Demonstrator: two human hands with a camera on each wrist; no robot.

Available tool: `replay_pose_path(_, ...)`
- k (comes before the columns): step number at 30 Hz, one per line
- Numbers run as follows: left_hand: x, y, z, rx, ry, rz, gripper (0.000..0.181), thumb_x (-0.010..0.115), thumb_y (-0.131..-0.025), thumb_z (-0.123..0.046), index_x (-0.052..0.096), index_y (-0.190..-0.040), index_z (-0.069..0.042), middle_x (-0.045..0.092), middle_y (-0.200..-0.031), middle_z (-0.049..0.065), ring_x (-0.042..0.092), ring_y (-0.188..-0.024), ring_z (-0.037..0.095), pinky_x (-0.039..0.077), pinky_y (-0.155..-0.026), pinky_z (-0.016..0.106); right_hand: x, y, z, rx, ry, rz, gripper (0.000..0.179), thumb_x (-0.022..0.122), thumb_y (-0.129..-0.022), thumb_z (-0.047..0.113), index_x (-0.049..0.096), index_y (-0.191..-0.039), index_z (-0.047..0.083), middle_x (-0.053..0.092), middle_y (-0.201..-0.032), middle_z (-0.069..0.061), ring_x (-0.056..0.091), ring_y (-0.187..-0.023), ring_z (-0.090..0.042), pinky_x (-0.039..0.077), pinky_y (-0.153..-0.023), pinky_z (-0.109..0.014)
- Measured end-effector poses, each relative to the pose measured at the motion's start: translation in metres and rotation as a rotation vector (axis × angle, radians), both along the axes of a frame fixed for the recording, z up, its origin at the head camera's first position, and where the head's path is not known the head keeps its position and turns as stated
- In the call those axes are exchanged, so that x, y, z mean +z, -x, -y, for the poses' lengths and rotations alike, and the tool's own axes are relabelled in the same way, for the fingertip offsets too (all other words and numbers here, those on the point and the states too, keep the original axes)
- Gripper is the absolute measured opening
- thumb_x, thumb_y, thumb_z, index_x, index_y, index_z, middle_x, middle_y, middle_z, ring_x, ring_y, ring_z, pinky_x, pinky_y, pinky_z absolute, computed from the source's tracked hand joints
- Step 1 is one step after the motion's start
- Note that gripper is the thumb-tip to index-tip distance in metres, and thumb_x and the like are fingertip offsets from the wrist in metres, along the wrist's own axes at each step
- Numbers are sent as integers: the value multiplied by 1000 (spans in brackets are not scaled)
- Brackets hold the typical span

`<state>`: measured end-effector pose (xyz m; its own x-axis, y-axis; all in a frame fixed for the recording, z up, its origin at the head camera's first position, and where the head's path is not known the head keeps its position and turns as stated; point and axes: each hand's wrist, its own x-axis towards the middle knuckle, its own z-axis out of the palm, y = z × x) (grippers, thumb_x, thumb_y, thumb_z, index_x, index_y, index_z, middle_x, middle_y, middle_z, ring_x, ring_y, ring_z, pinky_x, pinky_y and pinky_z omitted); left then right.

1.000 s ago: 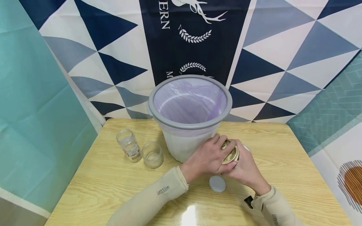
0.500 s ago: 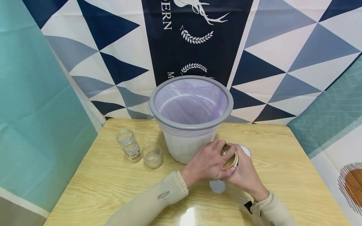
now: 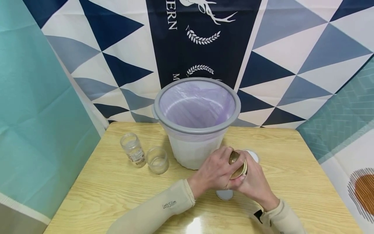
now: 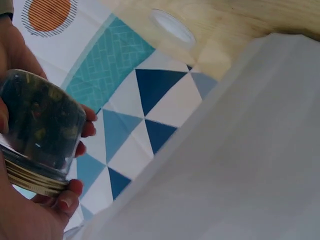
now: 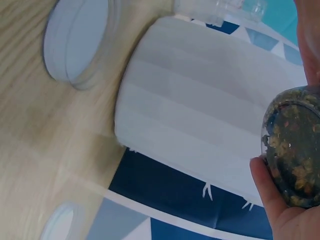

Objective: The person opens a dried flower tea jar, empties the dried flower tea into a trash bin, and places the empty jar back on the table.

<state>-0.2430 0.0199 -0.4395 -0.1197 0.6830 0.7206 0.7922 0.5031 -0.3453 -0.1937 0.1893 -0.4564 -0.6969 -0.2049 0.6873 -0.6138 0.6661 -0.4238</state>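
Note:
Both hands hold one glass jar (image 4: 42,117) with a gold screw lid (image 3: 239,171), just in front of the bucket's right side. Through the glass, dark contents with yellowish and reddish bits show. My left hand (image 3: 214,167) grips the lid, its fingers curled over the top and edge. Around the jar body curls my right hand (image 3: 255,180). In the left wrist view the jar is tilted with its lid end lowest. The right wrist view shows the jar's round base, with the lid out of sight there.
A white bucket (image 3: 188,154) with a grey rim and purple liner stands at the back middle. Left of it are a labelled clear jar (image 3: 134,156) and a shorter clear glass jar (image 3: 158,164). One pale round lid (image 3: 224,195) lies below the hands, another (image 3: 253,156) behind them.
Both hands and the jar have come down slightly toward the person. The hands now cover part of the near pale lid, while the far one shows more.

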Motion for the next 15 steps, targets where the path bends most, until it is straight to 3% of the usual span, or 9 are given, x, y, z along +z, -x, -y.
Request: replay_pose_path(15,-3,-4,-2,5,-43,36,60,17,-104,-44,61,-129,-11,55,-106,9,54,-86,16,49,-71,22,-2,-1,-1,-21,-35,-42,86,89,-48,11,57,-124,-9,65,-112,-17,65,-95,-26,41,-96,-3)
